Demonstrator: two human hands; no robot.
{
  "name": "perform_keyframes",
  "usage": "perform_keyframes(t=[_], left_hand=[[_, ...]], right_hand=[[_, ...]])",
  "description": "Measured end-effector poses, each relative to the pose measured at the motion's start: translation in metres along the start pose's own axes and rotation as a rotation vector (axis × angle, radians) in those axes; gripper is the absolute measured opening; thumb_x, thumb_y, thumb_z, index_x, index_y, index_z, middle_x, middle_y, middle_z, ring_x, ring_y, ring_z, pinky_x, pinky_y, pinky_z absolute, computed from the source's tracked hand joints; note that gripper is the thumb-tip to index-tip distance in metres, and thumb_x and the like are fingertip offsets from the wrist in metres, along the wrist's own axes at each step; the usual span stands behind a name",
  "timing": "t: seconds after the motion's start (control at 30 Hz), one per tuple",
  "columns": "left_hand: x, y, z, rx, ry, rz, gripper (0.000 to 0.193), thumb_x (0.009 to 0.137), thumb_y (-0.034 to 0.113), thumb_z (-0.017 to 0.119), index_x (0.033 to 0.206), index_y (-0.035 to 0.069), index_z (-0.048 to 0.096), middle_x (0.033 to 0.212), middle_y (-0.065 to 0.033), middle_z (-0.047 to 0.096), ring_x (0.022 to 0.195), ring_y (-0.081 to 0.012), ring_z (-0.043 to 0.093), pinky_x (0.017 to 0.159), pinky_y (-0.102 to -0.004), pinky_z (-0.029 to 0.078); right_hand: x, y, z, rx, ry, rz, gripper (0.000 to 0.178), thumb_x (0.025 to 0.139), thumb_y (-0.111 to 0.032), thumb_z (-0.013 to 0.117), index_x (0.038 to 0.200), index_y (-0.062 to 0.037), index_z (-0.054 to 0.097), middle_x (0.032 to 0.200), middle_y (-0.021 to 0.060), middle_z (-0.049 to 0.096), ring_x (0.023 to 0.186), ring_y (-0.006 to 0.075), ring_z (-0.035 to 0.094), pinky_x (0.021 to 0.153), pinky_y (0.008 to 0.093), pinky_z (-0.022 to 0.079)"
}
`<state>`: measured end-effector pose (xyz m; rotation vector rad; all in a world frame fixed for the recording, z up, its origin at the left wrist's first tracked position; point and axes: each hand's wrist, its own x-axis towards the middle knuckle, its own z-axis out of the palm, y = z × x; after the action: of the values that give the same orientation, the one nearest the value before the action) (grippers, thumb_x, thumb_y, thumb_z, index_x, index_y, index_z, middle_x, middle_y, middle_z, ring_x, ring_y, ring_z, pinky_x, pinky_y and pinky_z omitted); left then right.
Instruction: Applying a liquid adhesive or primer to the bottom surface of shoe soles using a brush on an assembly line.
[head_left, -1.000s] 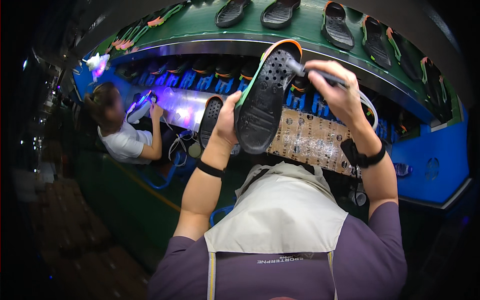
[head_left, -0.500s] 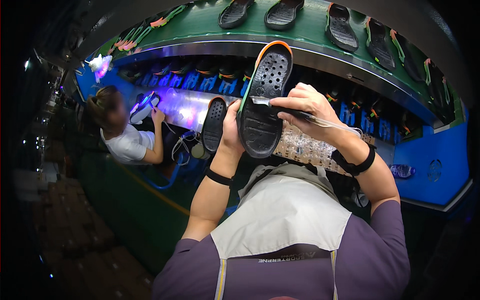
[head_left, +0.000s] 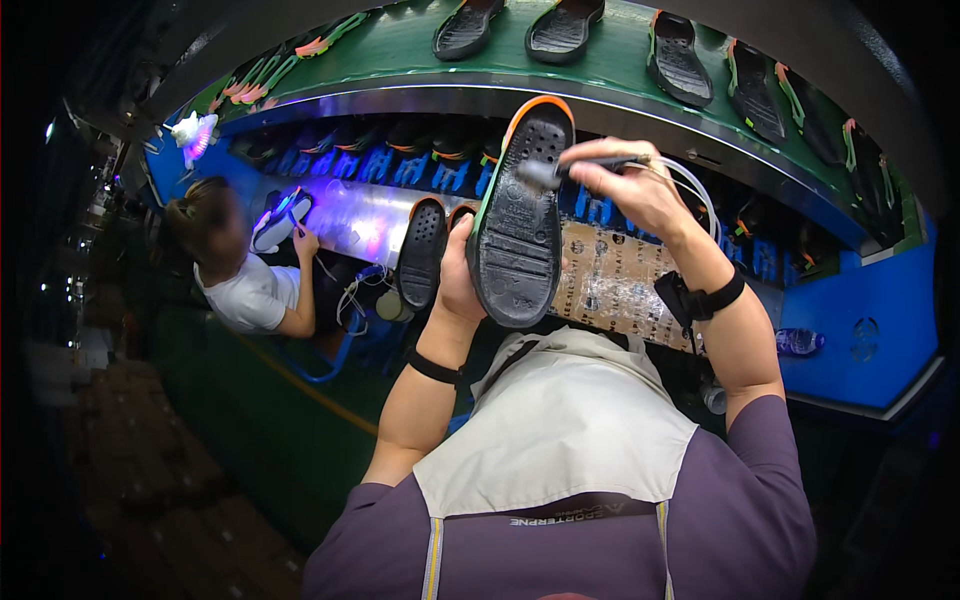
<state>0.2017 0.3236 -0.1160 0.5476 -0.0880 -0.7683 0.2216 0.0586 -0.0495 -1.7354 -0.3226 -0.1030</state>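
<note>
My left hand [head_left: 458, 278] grips a black shoe sole [head_left: 516, 240] by its left side and holds it up before me. The sole has a row of holes at the far end, ribs toward the near end, and an orange and green rim. In my closed right hand [head_left: 638, 195] is a dark-handled brush [head_left: 543, 174] with a clear tube [head_left: 703, 185] trailing from it. The blurred brush head lies over the upper middle of the sole, just below the holes; whether it touches cannot be told.
Another black sole [head_left: 421, 252] stands left of my left hand. Beyond is a cardboard-covered bench [head_left: 610, 285] and a rack of blue holders [head_left: 385, 163]. Several soles rest on the green shelf [head_left: 620, 45] above. A co-worker [head_left: 250, 290] sits at the left; a bottle [head_left: 800, 342] lies at the right.
The brush has moved up the sole toward its holes, and my right hand has swung slightly away to the right. The held sole has shifted a little toward me and left.
</note>
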Motion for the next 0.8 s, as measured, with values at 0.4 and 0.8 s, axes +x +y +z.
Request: perform_keyframes(t=[0.4,0.8], left_hand=[[0.003,0.005,-0.042,0.082,0.112,0.223,0.064,0.110,0.055,0.044,0.149,0.005,0.052,0.137,-0.0134,0.067,0.123,-0.0265,0.068,0.111,-0.0450,0.054],[0.003,-0.004,-0.030,0.506,0.096,0.513,0.087,0.100,0.048,0.072,0.162,0.002,0.032,0.141,-0.0075,0.059,0.128,-0.0184,0.060,0.113,-0.0360,0.049]], right_hand=[[-0.055,-0.019,0.034,-0.208,-0.285,-0.075,0.030,0.089,-0.015,0.084,0.118,-0.0108,0.080,0.091,0.0076,0.074,0.087,0.0230,0.067,0.083,0.0377,0.052],[-0.055,0.026,0.046,-0.127,0.153,0.239,0.024,0.098,-0.020,0.074,0.114,-0.0031,0.080,0.087,0.0056,0.073,0.079,0.0117,0.065,0.075,0.0288,0.054]])
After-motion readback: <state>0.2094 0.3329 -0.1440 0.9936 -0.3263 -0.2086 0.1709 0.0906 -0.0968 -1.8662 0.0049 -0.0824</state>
